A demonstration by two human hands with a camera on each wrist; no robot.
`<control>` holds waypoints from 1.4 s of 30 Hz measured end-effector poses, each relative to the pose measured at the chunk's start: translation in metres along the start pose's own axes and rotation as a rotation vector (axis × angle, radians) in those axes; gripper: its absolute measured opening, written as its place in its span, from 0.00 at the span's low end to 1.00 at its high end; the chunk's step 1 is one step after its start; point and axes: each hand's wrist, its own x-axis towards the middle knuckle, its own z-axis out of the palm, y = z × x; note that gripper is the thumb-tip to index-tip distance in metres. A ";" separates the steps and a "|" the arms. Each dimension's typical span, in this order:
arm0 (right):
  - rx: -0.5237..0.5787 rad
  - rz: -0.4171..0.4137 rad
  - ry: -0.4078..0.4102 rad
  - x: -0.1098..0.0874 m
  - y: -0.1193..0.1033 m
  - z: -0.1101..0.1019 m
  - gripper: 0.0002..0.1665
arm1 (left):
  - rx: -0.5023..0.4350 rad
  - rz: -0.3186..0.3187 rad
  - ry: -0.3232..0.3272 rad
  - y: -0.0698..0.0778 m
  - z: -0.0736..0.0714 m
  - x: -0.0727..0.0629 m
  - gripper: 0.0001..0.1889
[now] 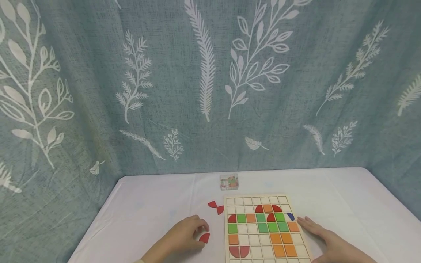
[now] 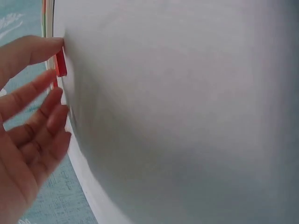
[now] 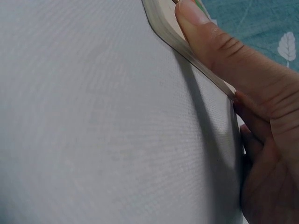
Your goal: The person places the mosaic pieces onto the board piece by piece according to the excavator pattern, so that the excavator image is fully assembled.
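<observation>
My left hand (image 1: 185,233) is low over the white table, thumb and fingers parted around a red quarter-circle tile (image 1: 204,238). In the left wrist view this red tile (image 2: 60,64) shows edge-on just below the thumb tip, with a gap to the fingers. A wooden grid board (image 1: 242,229) lies to the right, its squares partly filled with red, green, orange and blue-and-white tiles. Along its right edge rests my right hand (image 1: 329,241), fingers extended. The right wrist view has the thumb (image 3: 219,44) lying on the rim at the board's corner (image 3: 170,37).
Two more red tiles (image 1: 216,207) lie tip to tip left of the board's upper corner. Behind the board stands a small clear box (image 1: 229,182) with coloured pieces in it. A blue-green leaf-patterned curtain (image 1: 184,91) hangs along the far side of the table (image 1: 148,204).
</observation>
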 end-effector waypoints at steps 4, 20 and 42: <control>0.013 0.010 -0.001 0.000 0.002 -0.001 0.64 | -0.045 0.119 -0.021 -0.002 -0.002 0.003 0.15; -0.006 -0.249 0.004 0.000 0.012 -0.009 0.61 | -0.082 0.010 0.030 0.049 0.004 0.035 0.14; -0.013 -0.206 0.020 -0.002 0.010 -0.006 0.61 | 0.073 0.084 -0.018 0.138 0.048 0.082 0.10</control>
